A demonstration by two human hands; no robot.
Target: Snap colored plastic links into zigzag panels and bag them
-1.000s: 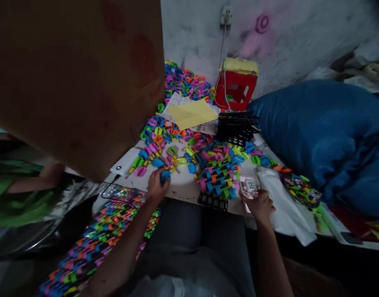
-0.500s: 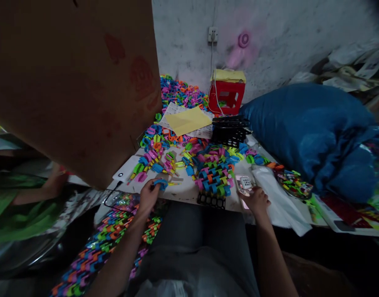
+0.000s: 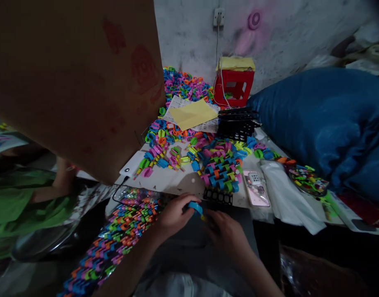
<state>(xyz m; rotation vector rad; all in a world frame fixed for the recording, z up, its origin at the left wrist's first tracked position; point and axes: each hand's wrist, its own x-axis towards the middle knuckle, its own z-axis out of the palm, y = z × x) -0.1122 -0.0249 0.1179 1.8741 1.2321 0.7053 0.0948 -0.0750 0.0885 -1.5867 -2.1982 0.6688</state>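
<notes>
My left hand (image 3: 176, 214) pinches a blue curved plastic band (image 3: 195, 207) with a yellow end, held above my lap at the table's front edge. My right hand (image 3: 228, 232) is just right of it, fingers curled in close to the yellow end. Those fingers are dark and slightly blurred, so what they hold is hidden. Beyond the hands, rows of similar coloured bands (image 3: 220, 173) sit on a black slotted tray (image 3: 218, 196). A pink phone (image 3: 256, 189) lies on the table to the right.
A large cardboard box (image 3: 84, 82) stands at left, a co-worker's arm (image 3: 50, 189) beyond it. Bagged bands (image 3: 115, 239) hang below the table. Yellow paper (image 3: 194, 114), stacked black trays (image 3: 237, 123), a red stool (image 3: 235, 86), a pink fan (image 3: 254, 20) and a blue sack (image 3: 316, 123) surround the work.
My right hand has left the phone and moved left to my lap. My left hand has carried the blue band right and nearer, so both hands are now close together. The view has shifted slightly.
</notes>
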